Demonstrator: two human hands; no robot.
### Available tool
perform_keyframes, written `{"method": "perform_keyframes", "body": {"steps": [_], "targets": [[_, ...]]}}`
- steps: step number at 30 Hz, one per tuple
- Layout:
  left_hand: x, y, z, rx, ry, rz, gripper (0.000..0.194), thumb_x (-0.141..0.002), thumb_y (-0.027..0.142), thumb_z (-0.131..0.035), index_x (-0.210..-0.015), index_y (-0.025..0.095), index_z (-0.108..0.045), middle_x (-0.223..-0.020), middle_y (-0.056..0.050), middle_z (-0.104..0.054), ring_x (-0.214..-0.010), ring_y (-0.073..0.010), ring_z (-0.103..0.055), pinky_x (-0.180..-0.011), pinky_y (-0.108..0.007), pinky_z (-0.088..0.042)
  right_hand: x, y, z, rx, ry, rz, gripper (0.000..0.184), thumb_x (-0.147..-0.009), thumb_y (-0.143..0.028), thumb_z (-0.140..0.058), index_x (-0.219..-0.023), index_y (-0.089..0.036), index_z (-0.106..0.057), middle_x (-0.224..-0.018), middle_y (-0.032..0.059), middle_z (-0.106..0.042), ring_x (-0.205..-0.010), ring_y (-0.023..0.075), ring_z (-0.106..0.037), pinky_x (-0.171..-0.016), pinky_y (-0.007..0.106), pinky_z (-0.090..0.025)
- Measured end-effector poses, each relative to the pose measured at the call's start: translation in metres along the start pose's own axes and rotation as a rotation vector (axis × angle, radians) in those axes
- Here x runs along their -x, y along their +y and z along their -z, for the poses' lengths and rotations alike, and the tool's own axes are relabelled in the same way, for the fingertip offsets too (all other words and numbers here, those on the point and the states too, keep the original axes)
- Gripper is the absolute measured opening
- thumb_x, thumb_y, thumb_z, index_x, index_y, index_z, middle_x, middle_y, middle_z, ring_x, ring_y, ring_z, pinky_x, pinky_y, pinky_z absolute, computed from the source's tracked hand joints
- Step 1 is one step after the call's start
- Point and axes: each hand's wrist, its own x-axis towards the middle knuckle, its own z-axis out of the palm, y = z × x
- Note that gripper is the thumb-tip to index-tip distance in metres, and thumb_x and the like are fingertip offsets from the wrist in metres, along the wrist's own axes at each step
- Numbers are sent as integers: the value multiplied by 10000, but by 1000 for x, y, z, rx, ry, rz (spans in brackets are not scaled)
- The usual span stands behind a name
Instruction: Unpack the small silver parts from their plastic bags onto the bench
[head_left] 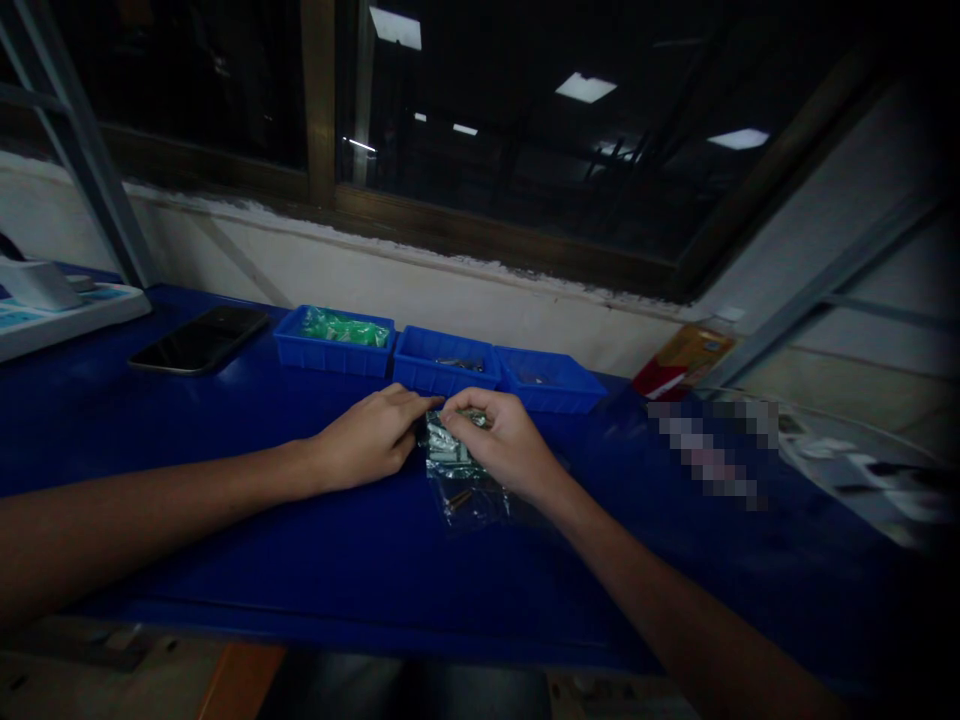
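Note:
A clear plastic bag (pixel 448 452) with pale pieces inside lies on the blue table, with both hands at its upper part. My left hand (pixel 375 435) has its fingers bent together at the bag's upper left edge. My right hand (pixel 504 440) pinches at the top of the bag, thumb against fingers; whatever is between them is hidden. Toward me, a lower transparent bag (pixel 472 502) shows small brass-coloured pins, partly beneath my right wrist.
Behind the hands, three blue bins stand in a row: one with green bagged items (pixel 341 328), a middle bin (pixel 446 378) with small metal parts, and a right bin (pixel 551 385). A phone (pixel 199 340) lies left. A bottle (pixel 690 355) stands right, near a power strip (pixel 862 470).

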Motion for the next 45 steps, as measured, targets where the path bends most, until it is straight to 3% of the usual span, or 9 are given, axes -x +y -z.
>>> {"method": "perform_keyframes", "body": {"steps": [7,10,19,25,32,37,45], "targets": [[-2,3,1,-112,-55,11,277,-761,68,-413,-992,128,-552,-906,-81,-605,-863,-206,-505,-789,-357,-439,1,1,-5,62,-52,29,129,-726,-207,-530,-671,-153,-634,-675,10,-641,-642,114,-559,-622,243,-420],[-2,4,0,-131,-70,15,218,-764,72,-412,-925,123,-551,-877,-81,-599,-837,-199,-503,-779,-344,-440,1,1,-6,59,-20,21,134,-729,-211,-526,-679,-151,-635,-692,17,-649,-658,120,-571,-630,244,-423],[-2,3,0,-140,-70,0,252,-783,94,-405,-1006,114,-520,-912,-84,-594,-872,-200,-502,-800,-353,-436,1,1,-6,41,38,5,113,-711,-191,-529,-669,-156,-628,-680,15,-645,-641,122,-569,-615,250,-425],[-1,7,3,-215,-111,31,156,-812,163,-409,-898,131,-536,-882,-83,-584,-834,-209,-496,-745,-366,-439,-4,3,3,41,153,17,115,-725,-210,-530,-690,-153,-623,-694,20,-643,-653,127,-568,-622,257,-430],[-2,4,1,-161,-87,50,255,-799,135,-420,-1034,136,-518,-935,-74,-594,-888,-204,-501,-797,-358,-430,-1,1,1,164,-17,71,128,-732,-180,-514,-681,-156,-629,-677,8,-650,-634,114,-571,-611,239,-414],[-2,5,2,-191,-103,56,144,-801,143,-413,-883,138,-532,-880,-74,-589,-842,-204,-498,-767,-362,-429,2,-2,-4,198,1,104,129,-735,-173,-511,-682,-157,-627,-683,4,-657,-633,107,-579,-620,229,-413],[-2,5,2,-189,-106,58,188,-819,168,-413,-962,138,-532,-902,-75,-591,-857,-206,-499,-775,-364,-424,1,-1,-2,204,44,101,128,-720,-149,-507,-669,-160,-624,-684,3,-662,-648,114,-591,-627,230,-419]]}}
